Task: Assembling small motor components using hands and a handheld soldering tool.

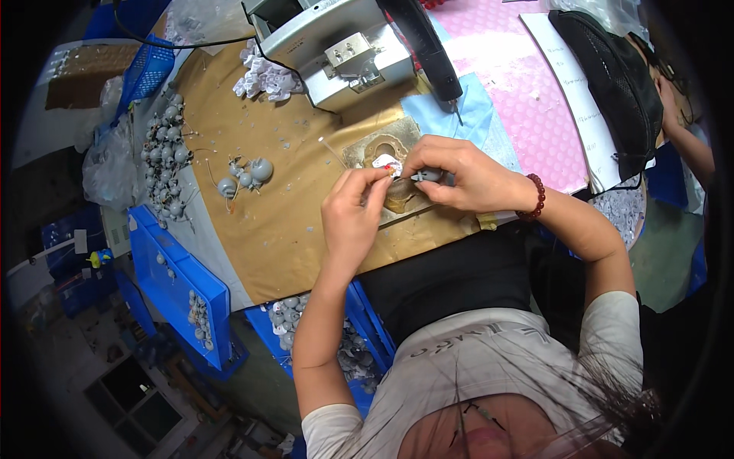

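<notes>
My left hand [350, 214] pinches with thumb and forefinger at a tiny red and yellow piece [391, 170]; its exact kind is too small to make out. Close against it, my right hand [474, 177] is closed round a small grey rounded part [430, 176], which shows between thumb and fingers. The fingertips of both hands nearly meet. Beneath them lies a metal fixture plate [411, 131] with a shaped recess, partly covered by my hands. A white flat piece [384, 161] shows in the recess.
Behind the fixture stand a silver machine [336, 53] and a black electric screwdriver [440, 61], its bit pointing down. Grey round parts [164, 153] are heaped at the left, with several more [252, 174] nearer. White pieces [267, 76] lie by the machine. Blue bins [218, 294] stand below the table edge.
</notes>
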`<state>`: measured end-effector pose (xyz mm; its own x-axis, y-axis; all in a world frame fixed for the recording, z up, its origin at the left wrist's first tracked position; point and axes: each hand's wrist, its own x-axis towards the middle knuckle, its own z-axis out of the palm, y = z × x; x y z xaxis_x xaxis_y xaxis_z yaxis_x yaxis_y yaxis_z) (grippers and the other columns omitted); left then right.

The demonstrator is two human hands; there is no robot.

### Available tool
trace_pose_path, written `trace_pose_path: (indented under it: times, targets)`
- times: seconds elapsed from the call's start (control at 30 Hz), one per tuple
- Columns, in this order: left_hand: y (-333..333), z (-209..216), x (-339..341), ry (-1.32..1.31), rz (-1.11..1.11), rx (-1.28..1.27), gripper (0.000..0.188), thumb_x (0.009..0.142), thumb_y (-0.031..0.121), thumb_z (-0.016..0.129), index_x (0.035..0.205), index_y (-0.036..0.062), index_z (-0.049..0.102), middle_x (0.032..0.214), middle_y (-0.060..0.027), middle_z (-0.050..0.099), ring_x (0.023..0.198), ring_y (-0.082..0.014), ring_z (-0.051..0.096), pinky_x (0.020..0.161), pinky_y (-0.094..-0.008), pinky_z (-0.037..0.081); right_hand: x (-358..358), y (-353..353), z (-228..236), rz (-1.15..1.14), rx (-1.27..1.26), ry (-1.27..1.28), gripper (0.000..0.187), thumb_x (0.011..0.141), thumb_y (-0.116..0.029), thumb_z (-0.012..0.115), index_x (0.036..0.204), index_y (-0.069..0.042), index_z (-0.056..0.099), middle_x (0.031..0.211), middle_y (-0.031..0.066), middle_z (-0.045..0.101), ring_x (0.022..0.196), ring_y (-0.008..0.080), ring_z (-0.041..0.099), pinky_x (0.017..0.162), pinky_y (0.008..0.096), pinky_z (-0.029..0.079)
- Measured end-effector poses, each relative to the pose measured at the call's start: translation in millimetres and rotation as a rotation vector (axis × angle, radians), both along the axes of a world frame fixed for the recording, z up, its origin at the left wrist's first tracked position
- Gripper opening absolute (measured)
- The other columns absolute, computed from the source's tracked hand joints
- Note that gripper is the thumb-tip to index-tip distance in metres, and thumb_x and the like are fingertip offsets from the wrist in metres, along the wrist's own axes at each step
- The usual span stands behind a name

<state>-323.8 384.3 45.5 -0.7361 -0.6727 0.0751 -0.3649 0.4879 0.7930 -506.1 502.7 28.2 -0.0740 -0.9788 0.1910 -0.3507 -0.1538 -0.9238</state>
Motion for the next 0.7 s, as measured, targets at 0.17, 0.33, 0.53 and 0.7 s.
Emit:
trace_pose_path:
  times: [0.17, 0.33, 0.53, 0.7]
  targets:
    - [-3, -16, -10, 0.043, -0.138, -0.287, 0.01, 0.082, 0.005, 0.074, 0.09, 0.0046, 0.069, 0.087, -0.0106, 0.067, 0.077, -0.0308, 0.065, 0.068, -0.0382, 0.053, -2, 4, -7, -0.038, 0.02, 0.077, 0.025, 0.082, -0.003, 0.065, 0.107, -0.003, 0.065, 0.097, 0.0133, 0.061, 0.087, 0.0317, 0.063, 0.074, 0.0384, 0.052]
    - [-8, -12, -8, -0.02, -0.151, -0.274, 0.011, 0.082, 0.001, 0.075, 0.091, 0.0019, 0.069, 0.087, -0.0112, 0.065, 0.076, -0.0251, 0.065, 0.068, -0.0335, 0.052, 3, -1, -13, -0.039, -0.065, 0.261, 0.028, 0.081, -0.005, 0.065, 0.109, -0.005, 0.065, 0.095, 0.0132, 0.059, 0.086, 0.0336, 0.062, 0.072, 0.0419, 0.052]
    - [-12, -13, -5, -0.042, -0.117, -0.22, 0.011, 0.082, 0.004, 0.076, 0.09, 0.003, 0.068, 0.087, -0.0106, 0.063, 0.076, -0.0266, 0.064, 0.067, -0.0355, 0.052, 9, -8, -17, -0.046, -0.106, 0.469, 0.048, 0.074, -0.001, 0.069, 0.121, -0.006, 0.064, 0.095, 0.0126, 0.059, 0.08, 0.0315, 0.062, 0.066, 0.0396, 0.052]
    - [-8, -18, -4, -0.03, -0.073, -0.271, 0.012, 0.081, 0.008, 0.076, 0.088, 0.0055, 0.066, 0.087, -0.0088, 0.062, 0.077, -0.0294, 0.063, 0.068, -0.0398, 0.051, 10, -12, -13, -0.037, -0.148, 0.546, 0.038, 0.078, -0.008, 0.067, 0.115, -0.006, 0.065, 0.09, 0.0104, 0.057, 0.08, 0.0296, 0.061, 0.066, 0.0401, 0.052]
